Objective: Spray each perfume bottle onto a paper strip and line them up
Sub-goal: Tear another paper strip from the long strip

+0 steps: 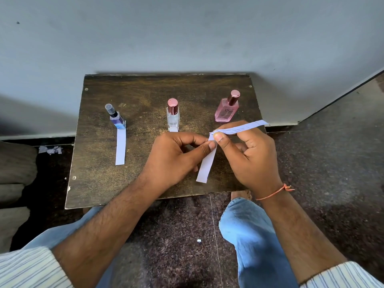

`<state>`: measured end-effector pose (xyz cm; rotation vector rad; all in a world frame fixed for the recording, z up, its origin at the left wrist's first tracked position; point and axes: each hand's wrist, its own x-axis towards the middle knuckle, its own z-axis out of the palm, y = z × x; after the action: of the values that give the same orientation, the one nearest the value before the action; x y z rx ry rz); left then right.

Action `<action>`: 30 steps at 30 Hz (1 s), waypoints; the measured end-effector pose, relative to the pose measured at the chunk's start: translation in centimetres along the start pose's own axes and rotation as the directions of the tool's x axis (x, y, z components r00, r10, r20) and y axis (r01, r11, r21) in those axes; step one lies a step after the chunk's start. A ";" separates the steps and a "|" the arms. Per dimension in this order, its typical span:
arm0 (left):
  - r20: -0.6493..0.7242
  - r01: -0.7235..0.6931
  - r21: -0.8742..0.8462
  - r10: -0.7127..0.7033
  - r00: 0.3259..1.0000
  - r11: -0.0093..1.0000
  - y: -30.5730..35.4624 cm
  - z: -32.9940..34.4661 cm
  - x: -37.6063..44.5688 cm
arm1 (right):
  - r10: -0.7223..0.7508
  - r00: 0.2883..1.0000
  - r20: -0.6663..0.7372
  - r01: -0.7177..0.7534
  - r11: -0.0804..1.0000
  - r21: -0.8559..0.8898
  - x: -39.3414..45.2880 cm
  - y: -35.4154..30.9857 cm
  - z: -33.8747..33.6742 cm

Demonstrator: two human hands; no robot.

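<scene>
Three perfume bottles stand in a row on a small dark wooden table (pixel 145 96). The blue bottle (pixel 116 117) with a clear cap is at the left, with a white paper strip (pixel 120 147) lying in front of it. The clear bottle (pixel 172 116) with a pink cap stands in the middle, a bit of paper showing at its base. The pink bottle (pixel 226 109) is at the right. My left hand (pixel 176 156) pinches a white strip (pixel 206 166) that hangs down. My right hand (pixel 251 154) pinches a printed strip (pixel 241 128) pointing right. The two strips meet at my fingertips.
The table stands against a grey wall (pixel 187 34). Torn paper scraps (pixel 51 150) lie on the dark speckled floor at the left. My knees in blue jeans (pixel 245 231) are below the table's front edge. A small white scrap (pixel 199 240) lies on the floor between them.
</scene>
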<state>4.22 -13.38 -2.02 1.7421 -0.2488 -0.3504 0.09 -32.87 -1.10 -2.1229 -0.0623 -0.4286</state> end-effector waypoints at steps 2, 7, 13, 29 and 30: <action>0.008 0.001 -0.007 -0.001 1.000 1.000 -0.1 0.0 0.0 | 0.002 1.000 -0.016 -0.002 1.000 0.003 -0.1 0.2 0.1; 0.001 -0.014 -0.001 0.014 1.000 1.000 -0.1 -0.3 -0.1 | 0.026 0.999 -0.037 -0.025 1.000 0.019 -0.3 0.2 0.6; 0.035 -0.002 0.031 0.001 0.999 1.000 -1.2 0.5 -0.9 | 0.150 0.974 -0.171 -0.135 0.986 0.101 1.0 0.7 -0.9; -0.007 0.027 -0.051 -0.028 1.000 0.998 -0.4 0.1 -0.2 | 0.201 0.979 0.021 -0.182 0.922 -0.343 0.8 4.8 -8.8; -0.008 0.031 -0.061 -0.031 0.999 0.998 -0.4 0.1 -0.1 | 0.191 0.980 0.049 -0.159 0.913 -0.376 0.8 4.9 -8.8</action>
<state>4.07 -13.32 -2.37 1.6887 -0.2025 -0.3687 -0.61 -42.96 -0.37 -2.4943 0.1737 -0.2557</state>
